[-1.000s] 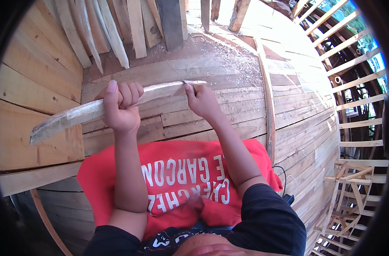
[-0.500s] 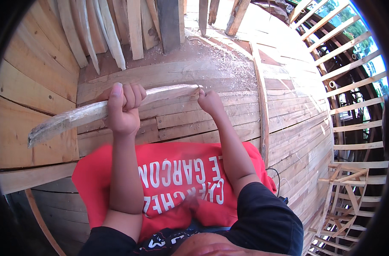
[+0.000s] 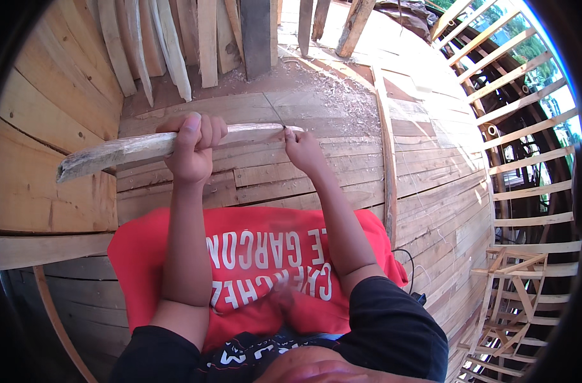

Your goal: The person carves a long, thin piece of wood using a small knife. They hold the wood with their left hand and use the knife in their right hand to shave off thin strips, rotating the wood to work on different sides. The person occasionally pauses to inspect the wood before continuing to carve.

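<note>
1. Fingers [image 3: 205, 131] of the left hand [image 3: 192, 150] are wrapped tight around a rough wooden strip [image 3: 122, 150], held level above the plank floor [image 3: 272, 179].
2. The right hand [image 3: 304, 150] pinches the strip's far end; its fingers are closed.
3. A red cloth [image 3: 176, 268] covers the lap below.

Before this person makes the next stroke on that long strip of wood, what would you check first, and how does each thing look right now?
1. Left hand wrapped firmly around the wood strip: ok.
2. Right hand placed at the strip's right end: ok.
3. What the right hand pinches there, perhaps a thin blade: cannot tell.
4. Fingers away from any sharp edge: cannot tell.
5. Red cloth covering the lap under the work: ok.
6. Shavings littering the plank floor: not ok.
</note>
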Tool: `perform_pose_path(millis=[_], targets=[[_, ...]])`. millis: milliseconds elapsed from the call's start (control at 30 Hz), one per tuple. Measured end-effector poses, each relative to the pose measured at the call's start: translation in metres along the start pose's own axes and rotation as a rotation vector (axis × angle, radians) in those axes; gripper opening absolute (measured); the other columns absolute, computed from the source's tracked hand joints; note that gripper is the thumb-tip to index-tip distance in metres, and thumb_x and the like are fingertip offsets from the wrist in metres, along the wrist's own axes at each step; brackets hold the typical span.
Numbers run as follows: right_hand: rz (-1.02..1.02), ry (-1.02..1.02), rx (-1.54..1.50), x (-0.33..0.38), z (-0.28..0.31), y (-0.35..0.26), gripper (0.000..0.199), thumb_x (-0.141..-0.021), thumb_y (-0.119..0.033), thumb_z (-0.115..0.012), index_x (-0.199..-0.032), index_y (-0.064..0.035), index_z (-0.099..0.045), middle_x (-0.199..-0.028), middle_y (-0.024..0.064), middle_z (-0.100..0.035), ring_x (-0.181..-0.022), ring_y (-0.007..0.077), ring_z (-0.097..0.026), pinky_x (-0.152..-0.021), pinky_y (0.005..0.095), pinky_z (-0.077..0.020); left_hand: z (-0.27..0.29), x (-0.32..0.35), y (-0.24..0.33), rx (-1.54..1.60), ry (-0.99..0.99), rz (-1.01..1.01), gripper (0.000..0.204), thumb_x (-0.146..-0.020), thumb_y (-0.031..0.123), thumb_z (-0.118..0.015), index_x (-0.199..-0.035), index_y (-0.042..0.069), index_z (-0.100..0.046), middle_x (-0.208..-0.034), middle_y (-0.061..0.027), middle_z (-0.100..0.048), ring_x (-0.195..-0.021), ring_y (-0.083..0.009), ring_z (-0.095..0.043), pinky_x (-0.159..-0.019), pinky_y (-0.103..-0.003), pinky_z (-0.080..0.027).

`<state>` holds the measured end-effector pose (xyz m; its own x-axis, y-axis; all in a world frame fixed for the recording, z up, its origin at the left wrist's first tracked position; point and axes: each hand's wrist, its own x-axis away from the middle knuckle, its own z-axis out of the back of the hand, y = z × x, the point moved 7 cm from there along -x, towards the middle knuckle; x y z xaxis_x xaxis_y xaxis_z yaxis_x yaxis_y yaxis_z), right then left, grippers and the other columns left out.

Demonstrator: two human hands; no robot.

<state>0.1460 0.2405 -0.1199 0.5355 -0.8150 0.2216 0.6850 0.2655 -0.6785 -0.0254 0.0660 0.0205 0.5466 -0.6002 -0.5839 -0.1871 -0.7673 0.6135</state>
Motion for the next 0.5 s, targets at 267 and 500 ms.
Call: perform_pose_path(millis=[267, 500], targets=[[0.115, 0.013, -0.101, 0.019, -0.003, -0.02, 0.055, -0.099, -0.042, -0.047, -0.077, 0.005, -0.065, -0.074, 0.0279, -0.064, -0.079, 0.0457, -0.065, -0.075, 0.0523, -0.048, -0.014, 0.001, 0.002, 0.034, -0.273, 0.06, 0.041, -0.088, 0.007, -0.052, -0.057, 0.009, -0.026, -0.049, 0.0007, -0.027, -0.046, -0.0132, -0.023, -0.05, -0.033, -0.025], [-0.31, 0.144, -0.073, -0.005, 0.002, 0.147, 0.056, -0.099, -0.046, -0.044, -0.094, 0.0028, -0.07, -0.085, 0.029, -0.067, -0.082, 0.0432, -0.067, -0.081, 0.0515, -0.0509, -0.057, -0.007, 0.002, 0.029, -0.035, -0.185, 0.037, -0.091, 0.012, -0.055, -0.062, 0.012, -0.031, -0.056, 0.0012, -0.031, -0.051, -0.0138, -0.032, -0.052, -0.031, -0.028]])
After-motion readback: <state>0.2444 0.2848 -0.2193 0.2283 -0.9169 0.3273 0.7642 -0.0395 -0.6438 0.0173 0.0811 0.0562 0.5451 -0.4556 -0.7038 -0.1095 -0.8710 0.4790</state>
